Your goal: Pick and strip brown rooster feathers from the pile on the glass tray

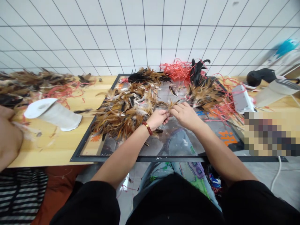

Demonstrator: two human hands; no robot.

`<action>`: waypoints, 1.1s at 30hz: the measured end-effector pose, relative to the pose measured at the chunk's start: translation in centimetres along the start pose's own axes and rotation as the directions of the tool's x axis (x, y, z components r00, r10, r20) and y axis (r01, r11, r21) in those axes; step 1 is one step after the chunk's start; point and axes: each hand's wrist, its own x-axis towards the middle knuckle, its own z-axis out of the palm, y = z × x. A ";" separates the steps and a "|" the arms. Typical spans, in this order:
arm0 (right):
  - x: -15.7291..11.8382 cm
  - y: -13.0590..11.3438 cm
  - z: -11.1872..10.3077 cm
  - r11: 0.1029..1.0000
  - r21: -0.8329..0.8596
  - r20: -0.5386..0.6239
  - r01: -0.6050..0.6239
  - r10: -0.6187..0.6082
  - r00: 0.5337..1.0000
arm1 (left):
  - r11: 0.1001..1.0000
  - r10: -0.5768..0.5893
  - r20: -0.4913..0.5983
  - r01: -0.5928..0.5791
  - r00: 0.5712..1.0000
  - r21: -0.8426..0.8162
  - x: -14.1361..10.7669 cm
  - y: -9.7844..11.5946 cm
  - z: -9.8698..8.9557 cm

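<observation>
My left hand [159, 119], with a beaded bracelet [147, 128] on its wrist, is closed with thumb and fingers pinched together. My right hand [182, 115] meets it fingertip to fingertip, also closed. Between them they grip a small tuft of brown feathers [172, 104], whose tips stick up past the fingers. To the left of my hands spreads a large heap of brown and black feathers [126, 109] on a black-framed glass panel [150, 158]. Another feather pile [206, 93] sits beyond my right hand. Something blue [200, 113] lies beside that hand, partly hidden.
Red plastic strips [177, 71] lie tangled at the back. A white box [242, 98] and a pale cylindrical container [276, 92] stand at right. On the left are a white roll [59, 115], more feathers [39, 79] and another person's arm [9, 139]. A tiled wall [152, 34] closes the back.
</observation>
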 end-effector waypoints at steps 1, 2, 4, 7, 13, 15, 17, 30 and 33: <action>-0.2 0.4 0.2 0.999 0.020 -0.023 -0.050 0.051 0.998 | 1.000 0.011 -0.015 -0.011 1.000 0.001 0.0 0.0 0.0; -0.4 0.9 0.5 0.989 0.047 -0.054 -0.139 0.141 0.989 | 1.000 0.023 -0.031 -0.023 0.999 -0.013 0.1 -0.1 0.0; -0.9 2.1 1.1 0.906 0.164 -0.123 -0.390 0.411 0.903 | 0.996 0.043 -0.050 -0.047 0.998 -0.081 0.1 -0.1 -0.1; -1.5 3.2 2.2 0.567 0.571 -0.007 -0.593 0.727 0.687 | 0.969 0.063 -0.009 -0.064 0.998 -0.238 -0.1 0.0 -0.1; -1.1 1.0 2.1 -0.263 0.870 0.487 -0.417 0.318 0.813 | 0.931 -0.011 0.252 0.102 0.968 -0.350 -0.5 0.1 -0.4; -0.7 0.3 1.8 -0.372 0.839 0.513 -0.396 0.302 0.804 | 0.928 -0.065 0.337 0.180 0.939 -0.325 -0.5 0.0 -0.6; -0.5 -0.1 1.6 -0.444 0.810 0.541 -0.383 0.314 0.780 | 0.923 -0.111 0.403 0.245 0.908 -0.296 -0.4 -0.2 -0.8; 0.0 0.0 2.3 -0.227 0.887 0.460 -0.402 0.500 0.734 | 0.977 -0.107 0.268 0.152 0.957 -0.153 -0.2 -0.5 -0.3; 0.1 -0.1 2.6 -0.167 0.902 0.425 -0.398 0.507 0.750 | 1.000 -0.018 0.121 0.018 0.993 0.005 -0.2 -0.7 0.6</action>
